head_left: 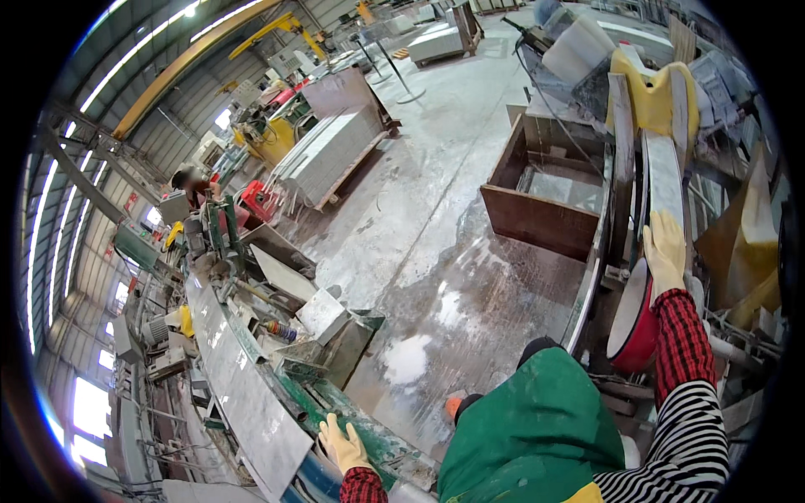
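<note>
My right hand (665,250), in a cream rubber glove, lies with its fingers stretched flat at the near end of a narrow grey stone strip (663,176). A red round tub or wheel with a pale face (631,318) sits just below that hand. At the lower left, my left hand (342,444), gloved alike, has its fingers spread and holds nothing. It is beside the green machine frame (369,411) and close to the near end of a long grey stone slab (260,411); whether it touches the frame, I cannot tell.
A brown open-topped box (537,222) stands ahead on the right. Yellow padding (654,92) drapes over the rack beyond my right hand. Stacked pale slabs (331,155) rest on a pallet farther off. Another person (201,191) is at the far left. The floor (436,277) looks wet.
</note>
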`<state>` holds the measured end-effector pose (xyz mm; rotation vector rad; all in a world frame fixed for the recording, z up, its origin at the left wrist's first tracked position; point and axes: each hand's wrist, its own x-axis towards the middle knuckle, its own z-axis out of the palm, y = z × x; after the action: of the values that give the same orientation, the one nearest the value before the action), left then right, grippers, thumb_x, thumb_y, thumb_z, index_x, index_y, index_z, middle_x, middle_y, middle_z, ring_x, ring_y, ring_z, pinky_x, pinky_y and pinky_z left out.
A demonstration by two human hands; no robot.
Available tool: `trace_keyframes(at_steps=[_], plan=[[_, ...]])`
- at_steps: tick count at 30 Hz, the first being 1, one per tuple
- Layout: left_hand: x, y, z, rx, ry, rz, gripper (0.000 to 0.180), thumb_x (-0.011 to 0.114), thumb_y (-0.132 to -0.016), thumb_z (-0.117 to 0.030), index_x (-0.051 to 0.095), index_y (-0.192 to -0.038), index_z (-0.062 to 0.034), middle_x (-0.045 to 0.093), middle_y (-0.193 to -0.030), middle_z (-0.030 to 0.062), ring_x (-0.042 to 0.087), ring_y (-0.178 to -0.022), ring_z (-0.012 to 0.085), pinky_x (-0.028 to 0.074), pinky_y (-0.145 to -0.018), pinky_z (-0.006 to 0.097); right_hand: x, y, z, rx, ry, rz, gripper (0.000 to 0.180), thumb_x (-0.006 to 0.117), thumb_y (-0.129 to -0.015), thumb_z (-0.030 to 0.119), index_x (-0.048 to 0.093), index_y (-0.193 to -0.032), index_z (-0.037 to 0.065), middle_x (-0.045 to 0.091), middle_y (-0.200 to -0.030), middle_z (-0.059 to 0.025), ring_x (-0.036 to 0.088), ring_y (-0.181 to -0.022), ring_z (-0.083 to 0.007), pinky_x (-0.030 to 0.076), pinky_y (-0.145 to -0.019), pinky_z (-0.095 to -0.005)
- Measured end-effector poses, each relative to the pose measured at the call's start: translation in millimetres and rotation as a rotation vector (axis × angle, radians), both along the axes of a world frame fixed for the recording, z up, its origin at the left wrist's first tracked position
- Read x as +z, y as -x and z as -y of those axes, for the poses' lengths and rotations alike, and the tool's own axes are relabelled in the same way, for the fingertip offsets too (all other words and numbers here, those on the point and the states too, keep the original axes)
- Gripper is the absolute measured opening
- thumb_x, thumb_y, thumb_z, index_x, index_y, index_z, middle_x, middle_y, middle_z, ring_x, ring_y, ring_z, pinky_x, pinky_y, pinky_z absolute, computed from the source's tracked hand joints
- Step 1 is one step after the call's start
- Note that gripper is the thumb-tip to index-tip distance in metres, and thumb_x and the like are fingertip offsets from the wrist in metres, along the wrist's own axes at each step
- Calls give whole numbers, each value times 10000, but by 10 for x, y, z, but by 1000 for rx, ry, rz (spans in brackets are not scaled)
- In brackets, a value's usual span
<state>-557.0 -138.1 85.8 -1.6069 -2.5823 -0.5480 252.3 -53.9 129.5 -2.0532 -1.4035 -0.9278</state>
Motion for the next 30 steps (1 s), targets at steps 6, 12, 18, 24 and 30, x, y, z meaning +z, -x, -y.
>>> trace_keyframes(at_steps=[6,12,18,24,30], plan=[[22,34,11,11,4,236,526,697,-1060,-101,574,-1571,-110,406,-1753,241,329,-1637,416,285,-1330,491,-33,19,24,8,3,35,361,696,-1028,212,683,-1335,23,691,-1294,-191,643,-1192,-397,510,-1017,-505],[36,12,11,26,25,195,519,694,-1063,-74,576,-1567,-114,397,-1767,193,303,-1649,397,285,-1330,470,-114,-7,62,-21,65,1,403,705,-1035,246,679,-1375,30,678,-1381,-199,635,-1241,-406,501,-1068,-502],[-128,102,22,-29,-89,156,469,716,-1028,-91,601,-1481,-123,477,-1676,296,441,-1531,482,420,-1221,532,-164,22,87,-28,58,3,407,718,-1026,236,679,-1384,46,677,-1398,-195,625,-1283,-403,495,-1102,-505],[-156,93,49,-46,-125,153,471,709,-1036,-72,597,-1489,-133,477,-1677,291,438,-1534,478,400,-1240,533,-118,116,145,-39,111,-58,428,736,-999,210,678,-1390,45,678,-1411,-191,617,-1312,-393,487,-1117,-500],[-84,18,41,-29,-118,195,472,712,-1035,-58,607,-1487,-146,475,-1692,266,419,-1567,451,405,-1245,502,-56,221,197,-21,112,-64,431,734,-992,199,677,-1390,45,674,-1411,-190,615,-1307,-392,485,-1114,-500]])
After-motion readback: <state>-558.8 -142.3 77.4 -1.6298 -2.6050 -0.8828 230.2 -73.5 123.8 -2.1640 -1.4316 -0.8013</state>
